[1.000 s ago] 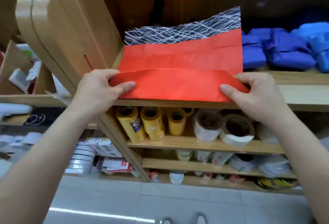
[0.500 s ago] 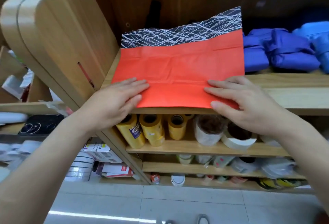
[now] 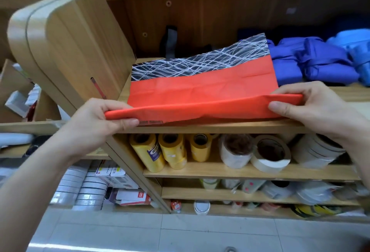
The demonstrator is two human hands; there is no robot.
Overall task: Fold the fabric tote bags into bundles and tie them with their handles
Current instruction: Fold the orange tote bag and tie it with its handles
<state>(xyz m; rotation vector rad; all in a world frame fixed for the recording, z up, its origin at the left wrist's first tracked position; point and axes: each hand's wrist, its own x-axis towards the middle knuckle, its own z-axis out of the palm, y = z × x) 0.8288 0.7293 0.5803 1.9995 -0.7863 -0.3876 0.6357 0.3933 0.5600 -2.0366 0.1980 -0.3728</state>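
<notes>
- Red fabric of the tote bag [image 3: 200, 89] lies spread on the wooden shelf [image 3: 220, 128], with a black band of white scribbled lines along its far edge. Its near edge is raised into a long fold that hides the strip of bag beneath it.
- No handle can be made out for certain. A dark strap [image 3: 170, 41] stands against the back panel behind the bag, and I cannot tell whether it belongs to it.
- A small printed mark under the fold, by the left thumb, is too blurred to read.
- Blue bundles [image 3: 320, 61] sit just beside the bag's right edge, and the farthest are cut off by the frame.
- Yellow rolls [image 3: 160, 151] and white tape rolls [image 3: 270, 155] fill the shelf below. The lowest shelf is a blur of packets.
- Both forearms run out of the picture at the bottom and sides.
- The left hand [image 3: 104, 123] pinches the left end of the fold, with the thumb on the near side and the fingers curled over the top.
- The right hand [image 3: 312, 109] pinches the right end the same way. The hands are well apart, one at each end, holding the fold just above the shelf's front lip.
</notes>
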